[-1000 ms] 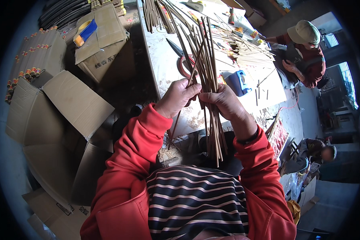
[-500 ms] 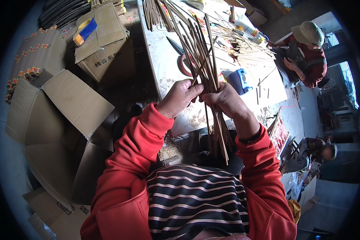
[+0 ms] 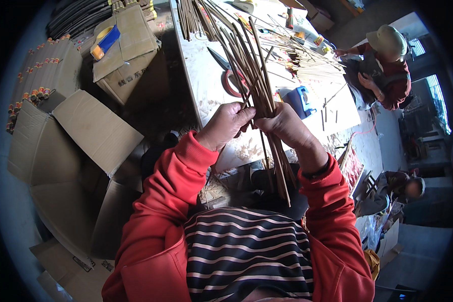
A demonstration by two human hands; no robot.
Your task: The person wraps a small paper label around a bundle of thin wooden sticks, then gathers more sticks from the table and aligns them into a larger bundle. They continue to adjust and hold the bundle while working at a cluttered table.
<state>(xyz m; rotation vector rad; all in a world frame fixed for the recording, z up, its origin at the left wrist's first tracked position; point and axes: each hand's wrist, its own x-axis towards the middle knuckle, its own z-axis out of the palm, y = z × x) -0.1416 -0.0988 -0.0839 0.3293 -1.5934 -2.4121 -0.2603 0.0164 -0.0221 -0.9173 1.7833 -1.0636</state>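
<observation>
Right hand grips sticks; left hand pinches some just beside. Probably light, stiff, easily snapped; best grip: middle.

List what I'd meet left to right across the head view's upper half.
Stacked bundles → upper cardboard box → left hand → right hand → person in pale cap. Held brown sticks overlap both hands, so omitted.
</observation>
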